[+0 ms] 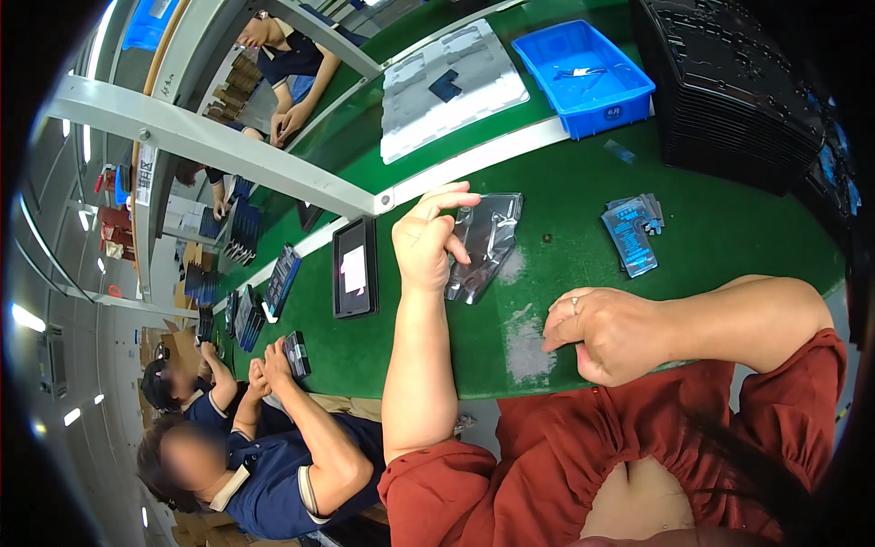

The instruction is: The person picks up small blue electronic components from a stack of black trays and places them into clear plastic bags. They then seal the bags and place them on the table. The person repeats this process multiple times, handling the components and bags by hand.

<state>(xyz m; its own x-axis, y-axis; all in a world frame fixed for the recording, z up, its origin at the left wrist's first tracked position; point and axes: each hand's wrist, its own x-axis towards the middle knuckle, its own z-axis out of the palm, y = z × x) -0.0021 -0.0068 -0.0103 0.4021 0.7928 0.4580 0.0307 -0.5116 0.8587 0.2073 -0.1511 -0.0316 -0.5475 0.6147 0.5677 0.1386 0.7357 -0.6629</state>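
My left hand [427,239] is raised over the green work surface [729,246], its fingertips pinching the edge of a crinkled silver foil bag [485,244] that lies on the surface. My right hand [606,333] rests near the front edge of the surface with its fingers curled in; a ring is on one finger, and I cannot see anything in it. A dark flat tablet-like device [355,268] with a white label lies just left of my left hand.
A small stack of blue-grey packets [633,230] lies to the right. Behind are a blue bin [584,76], a white moulded tray [448,88] and a stack of black trays [729,87]. A co-worker's hands [264,365] hold a dark device at left; other workers sit farther along.
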